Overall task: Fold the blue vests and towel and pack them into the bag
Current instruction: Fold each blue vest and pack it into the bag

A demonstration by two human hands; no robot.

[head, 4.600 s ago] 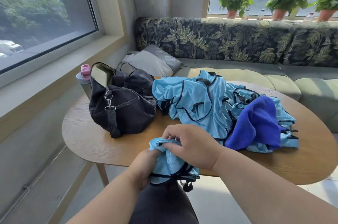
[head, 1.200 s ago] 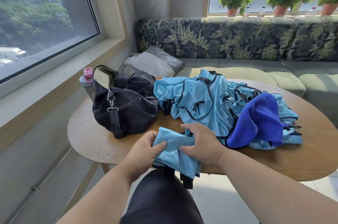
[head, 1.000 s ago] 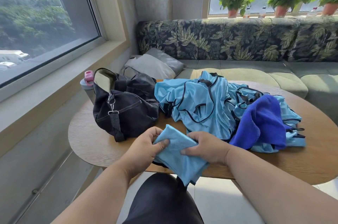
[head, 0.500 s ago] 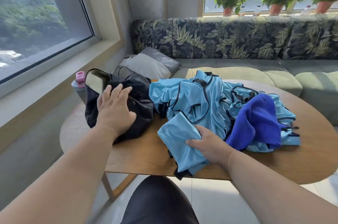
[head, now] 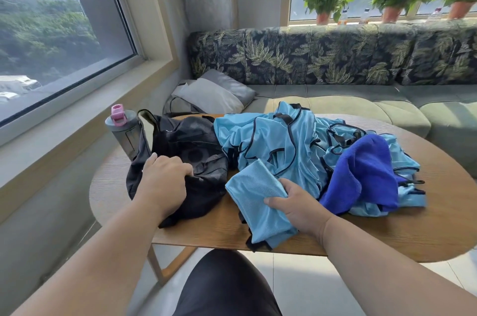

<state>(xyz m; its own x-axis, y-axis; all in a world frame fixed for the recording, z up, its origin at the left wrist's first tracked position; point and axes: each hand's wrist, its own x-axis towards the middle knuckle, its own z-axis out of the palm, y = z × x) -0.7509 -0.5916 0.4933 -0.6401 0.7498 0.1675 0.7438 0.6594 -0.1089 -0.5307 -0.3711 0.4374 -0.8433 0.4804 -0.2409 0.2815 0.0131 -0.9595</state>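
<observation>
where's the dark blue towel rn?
Head view: the dark blue towel lies at right on the pile of blue vests, just beyond the right hand.

Folded light-blue mesh vest held in the right hand, black fabric bag gripped leftward by the left hand, heap of light-blue vests behind the grip, dark-blue terry towel laid rightward on the heap.

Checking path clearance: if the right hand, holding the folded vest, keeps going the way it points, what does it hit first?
Probably the bag: the right hand points up-left with the folded vest leading, near the bag's side. The left hand already grips the bag. Depth unclear.
</observation>
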